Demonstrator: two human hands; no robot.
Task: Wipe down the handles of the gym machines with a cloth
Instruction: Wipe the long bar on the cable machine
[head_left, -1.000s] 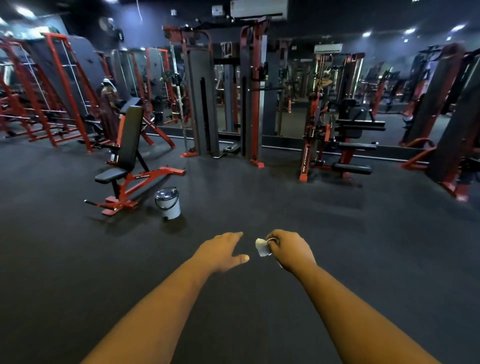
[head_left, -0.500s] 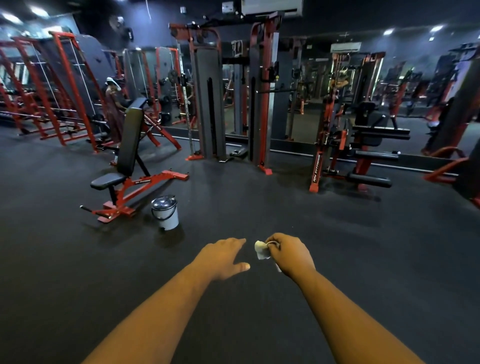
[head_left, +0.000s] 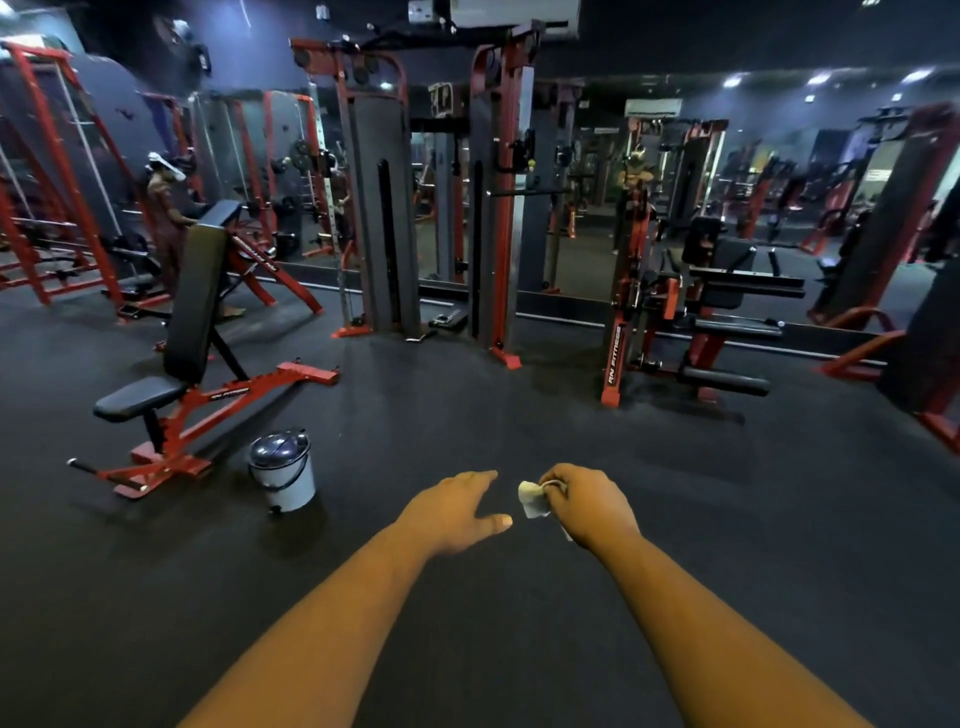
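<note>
Red steel frames line the far left of a dim gym, where a power rack (head_left: 47, 171) stands against the wall. Just in front of it, a person in a white cap (head_left: 165, 165) stands beside the equipment. An adjustable bench (head_left: 192, 332) with black pads and a red base sits on the dark rubber floor (head_left: 519, 426), its backrest raised steeply. Near the bench's foot stands a small white pedal bin (head_left: 283, 475) with a shiny domed lid. Behind, at centre, a tall cable crossover machine (head_left: 447, 197) rises before a mirrored wall. In the foreground, two bare forearms reach forward over the floor. The left hand (head_left: 457, 512) is spread and relaxed, fingers extended, thumb out, holding nothing. Just beside it, apart by a small gap, the right hand (head_left: 589, 506) curls its fingers around a crumpled white cloth (head_left: 532, 499), which pokes out toward the left hand. The cloth is well apart from every machine handle. To the right stands a red-and-black leg machine (head_left: 696, 312) marked "RN FITNESS", with more red-framed machines (head_left: 883, 249) farther right.
</note>
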